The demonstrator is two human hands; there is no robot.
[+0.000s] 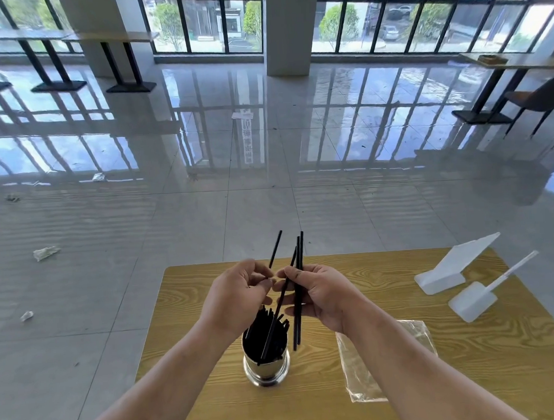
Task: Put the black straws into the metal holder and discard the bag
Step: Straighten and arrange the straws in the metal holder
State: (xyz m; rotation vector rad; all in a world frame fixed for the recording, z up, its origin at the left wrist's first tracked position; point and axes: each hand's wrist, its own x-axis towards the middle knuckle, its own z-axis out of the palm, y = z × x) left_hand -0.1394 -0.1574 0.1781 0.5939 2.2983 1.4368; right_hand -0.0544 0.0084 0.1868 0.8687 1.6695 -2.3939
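A shiny metal holder [266, 369] stands on the wooden table [401, 338], packed with several black straws [269, 334]. Above it, my right hand [318, 292] grips a few black straws [299, 257] that stick up past the fingers and hang down beside the holder. One of them slants down into the holder. My left hand [238, 292] pinches a single black straw [275, 249] at its lower end, fingertips almost touching the right hand. The clear plastic bag [361, 378] lies flat on the table right of the holder, partly under my right forearm.
A white plastic stand [449, 270] and a white scoop with a long handle [479, 297] lie at the table's right side. Crumpled scraps [45, 253] litter the glossy floor on the left. Other tables and a chair [539, 99] stand far off.
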